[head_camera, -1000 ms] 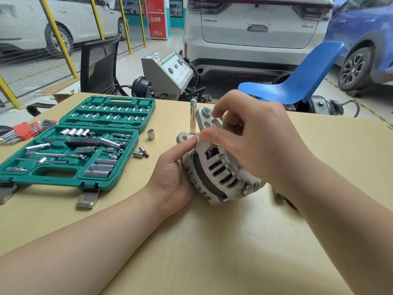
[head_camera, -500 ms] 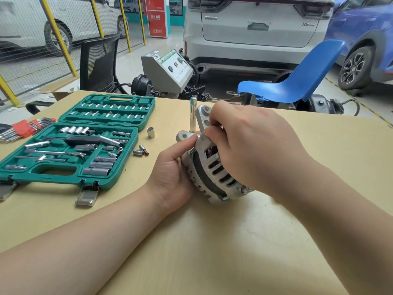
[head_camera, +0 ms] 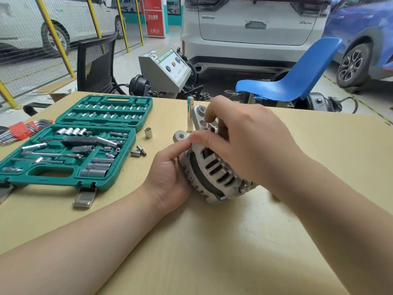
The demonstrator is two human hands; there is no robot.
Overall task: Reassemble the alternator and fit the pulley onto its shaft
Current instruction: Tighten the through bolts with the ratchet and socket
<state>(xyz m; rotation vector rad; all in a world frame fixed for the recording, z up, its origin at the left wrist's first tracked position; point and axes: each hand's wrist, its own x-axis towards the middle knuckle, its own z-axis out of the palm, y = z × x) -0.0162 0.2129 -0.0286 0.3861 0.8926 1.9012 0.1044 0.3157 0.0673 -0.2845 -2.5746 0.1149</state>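
Observation:
The silver alternator (head_camera: 214, 169) lies tilted on the wooden table (head_camera: 212, 241), its slotted housing facing me and its mounting ears pointing up and away. My left hand (head_camera: 170, 173) cups its left side, thumb up against the housing near one ear. My right hand (head_camera: 244, 141) is draped over the top and right of the housing, fingers curled round it. The pulley and the shaft are hidden behind my right hand. A tall chrome socket (head_camera: 189, 112) stands upright just behind the alternator.
An open green socket set case (head_camera: 70, 145) lies at the left, with hex keys in a red holder (head_camera: 19, 130) beyond it. Loose sockets (head_camera: 148, 132) and bits (head_camera: 138, 151) sit between case and alternator. Behind the table are a blue chair (head_camera: 293, 81), a black chair and cars.
My right hand came down from a pinch above the housing and now wraps over the alternator's top. The left hand has kept its hold and the alternator has barely shifted.

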